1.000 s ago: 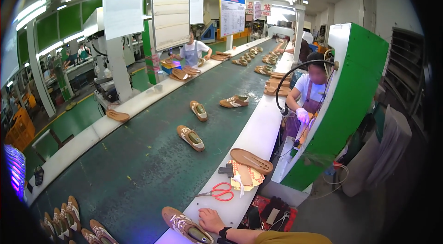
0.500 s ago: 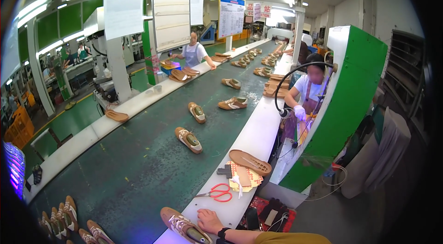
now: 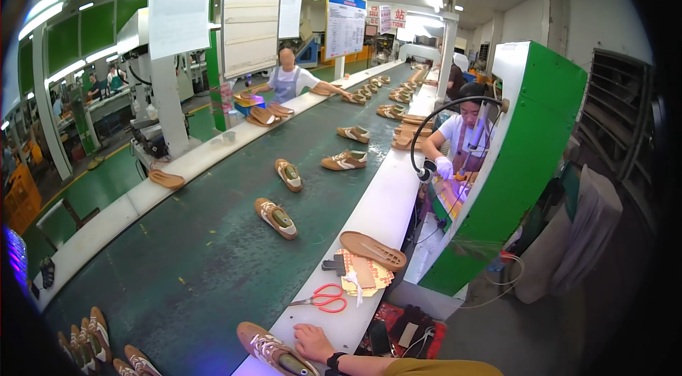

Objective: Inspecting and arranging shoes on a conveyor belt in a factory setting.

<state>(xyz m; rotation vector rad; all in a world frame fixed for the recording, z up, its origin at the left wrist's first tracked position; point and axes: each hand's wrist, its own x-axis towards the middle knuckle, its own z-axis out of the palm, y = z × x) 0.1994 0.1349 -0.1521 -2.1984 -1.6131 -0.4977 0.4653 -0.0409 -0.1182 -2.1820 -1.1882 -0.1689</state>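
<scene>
My right hand [image 3: 313, 342], with a black band [image 3: 335, 360] at the wrist and an olive sleeve, comes in from the lower right. It lies palm down on the white ledge [image 3: 383, 216], fingers spread and a little bent. Close beside it is a brown sneaker [image 3: 266, 347] with white laces and a green insert in its opening; whether the thumb touches it I cannot tell. Red-handled scissors [image 3: 328, 298] lie just beyond the fingers. Past them are a black clip [image 3: 332, 264], patterned paper cards [image 3: 380, 281] and a tan shoe sole [image 3: 373, 250]. My left hand does not show.
Sneakers stand on the green conveyor [image 3: 206, 262], the nearest being a sneaker [image 3: 275, 218] ahead. More shoes [image 3: 89, 333] cluster at lower left. Two co-workers are ahead: a left-side person [image 3: 291, 81] and a gloved right-side person [image 3: 462, 134] behind a green-sided machine [image 3: 526, 163].
The whole view has shifted slightly, so things sit further left. The co-worker across the belt now reaches out to a shoe; the one at the machine has moved a little. My right hand stays put.
</scene>
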